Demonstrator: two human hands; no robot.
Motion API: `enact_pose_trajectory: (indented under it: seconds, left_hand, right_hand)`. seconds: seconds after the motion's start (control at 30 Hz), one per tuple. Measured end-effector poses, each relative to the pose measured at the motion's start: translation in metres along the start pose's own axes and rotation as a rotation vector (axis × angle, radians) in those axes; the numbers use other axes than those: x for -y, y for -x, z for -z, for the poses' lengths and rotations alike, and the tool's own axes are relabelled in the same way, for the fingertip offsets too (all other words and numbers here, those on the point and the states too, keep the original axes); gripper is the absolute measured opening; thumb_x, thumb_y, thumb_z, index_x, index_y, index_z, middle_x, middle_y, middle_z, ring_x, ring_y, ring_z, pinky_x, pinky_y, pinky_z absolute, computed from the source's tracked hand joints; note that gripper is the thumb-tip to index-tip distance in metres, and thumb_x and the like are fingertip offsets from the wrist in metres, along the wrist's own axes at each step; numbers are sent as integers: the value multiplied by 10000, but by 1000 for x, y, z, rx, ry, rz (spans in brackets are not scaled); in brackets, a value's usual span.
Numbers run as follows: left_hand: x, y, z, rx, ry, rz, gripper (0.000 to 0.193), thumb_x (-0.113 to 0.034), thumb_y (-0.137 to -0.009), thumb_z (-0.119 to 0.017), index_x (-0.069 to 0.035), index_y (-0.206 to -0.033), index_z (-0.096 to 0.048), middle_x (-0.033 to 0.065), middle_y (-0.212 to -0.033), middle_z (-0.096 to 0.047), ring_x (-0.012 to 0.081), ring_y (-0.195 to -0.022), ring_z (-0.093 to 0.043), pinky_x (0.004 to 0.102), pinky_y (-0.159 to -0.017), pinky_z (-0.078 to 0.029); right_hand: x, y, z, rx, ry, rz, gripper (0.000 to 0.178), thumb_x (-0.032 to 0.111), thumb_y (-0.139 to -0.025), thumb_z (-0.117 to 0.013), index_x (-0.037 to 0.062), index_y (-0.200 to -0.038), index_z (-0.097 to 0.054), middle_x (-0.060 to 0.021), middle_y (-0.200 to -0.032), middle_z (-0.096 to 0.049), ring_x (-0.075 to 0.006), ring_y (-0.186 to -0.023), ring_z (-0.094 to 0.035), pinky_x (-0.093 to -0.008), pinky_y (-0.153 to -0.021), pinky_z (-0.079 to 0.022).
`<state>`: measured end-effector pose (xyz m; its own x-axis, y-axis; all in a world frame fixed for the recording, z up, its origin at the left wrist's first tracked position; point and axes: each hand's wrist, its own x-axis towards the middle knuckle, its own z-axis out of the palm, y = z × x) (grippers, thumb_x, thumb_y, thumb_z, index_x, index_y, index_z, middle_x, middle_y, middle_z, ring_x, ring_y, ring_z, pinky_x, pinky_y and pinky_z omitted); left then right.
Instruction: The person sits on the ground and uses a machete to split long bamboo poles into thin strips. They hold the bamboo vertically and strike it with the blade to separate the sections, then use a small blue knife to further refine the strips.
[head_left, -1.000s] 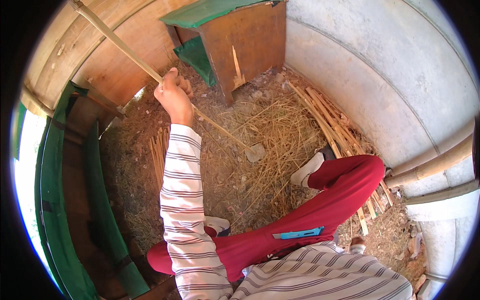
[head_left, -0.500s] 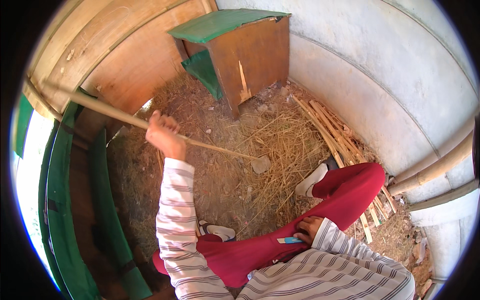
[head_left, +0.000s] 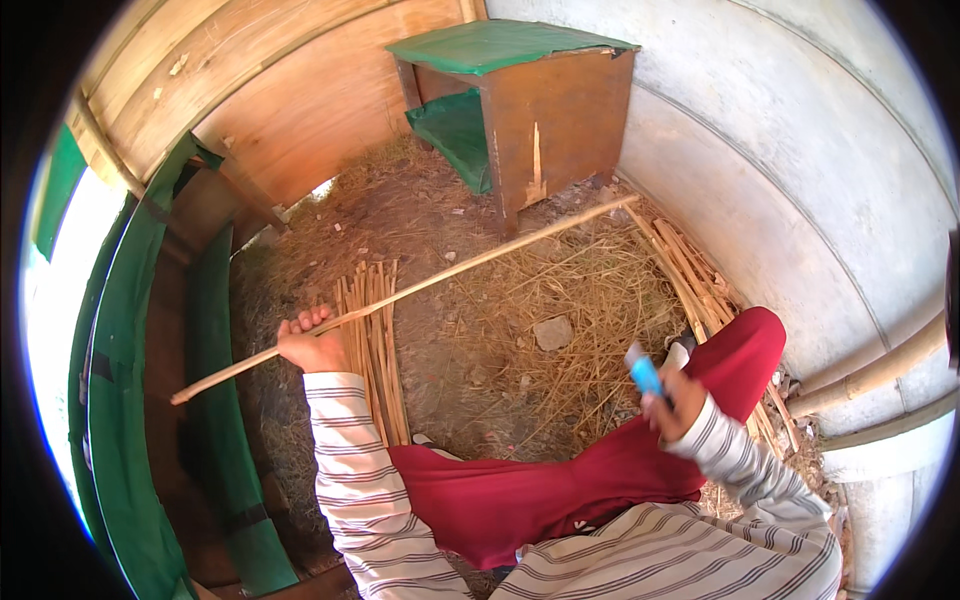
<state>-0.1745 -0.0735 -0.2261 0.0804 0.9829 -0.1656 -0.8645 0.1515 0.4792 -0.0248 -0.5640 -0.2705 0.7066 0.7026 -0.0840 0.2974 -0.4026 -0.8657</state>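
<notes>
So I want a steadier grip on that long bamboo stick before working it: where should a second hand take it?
Probably mid-shaft on the long bamboo stick, from above. The left hand grips near one end, so the long thin free length slants unsupported over the straw. The right hand already holds a blue tool.

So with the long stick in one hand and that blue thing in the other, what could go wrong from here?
The left hand grips the long stick near one end, so the far tip could swing and hit the wooden box. The right hand holds a small blue tool just above the red trouser leg; if it has a blade, a slip might catch the leg. Loose straw underfoot could make footing unsteady.
</notes>
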Motion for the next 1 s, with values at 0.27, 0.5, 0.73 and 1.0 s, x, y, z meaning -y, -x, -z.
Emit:
enact_pose_trajectory:
  seconds: [0.27, 0.5, 0.73, 1.0]
  left_hand:
    - [16, 6, 12, 155, 192, 192, 344, -404, -935, -403, -84, -811, -428, 135, -854, -518, 280, -842, -472, 421, -856, -355]
    - [12, 2, 15, 317, 180, 218, 317, -399, -883, -470, -83, -850, -465, 129, -928, -554, 296, -939, -502, 453, -913, -344]
    - [23, 1, 2, 281, 225, 244, 278, -368, -867, -469, -95, -821, -438, 125, -914, -555, 294, -937, -496, 449, -917, -328]
    - [35, 13, -5, 218, 241, 266, 245, -334, -855, -487, -99, -812, -429, 113, -860, -533, 275, -866, -490, 451, -861, -343]
  right_hand:
    - [-4, -241, 87, -362, -978, 174, 344, 405, -998, -539, 105, -834, -567, -7, -633, -504, -153, -590, -505, -303, -587, -429]
    - [177, -277, 217, -1532, -18, 1024, 360, 365, -983, -543, 16, -1012, -628, -115, -830, -680, -210, -764, -645, -355, -714, -518]
    - [141, -339, 323, -1053, 22, 424, 329, 305, -985, -444, 65, -1187, -538, -187, -879, -666, -376, -832, -645, -462, -774, -521]
    - [181, -270, 261, -652, -869, 881, 152, 84, -933, -503, 29, -1026, -610, -37, -716, -546, -202, -640, -561, -335, -641, -488]
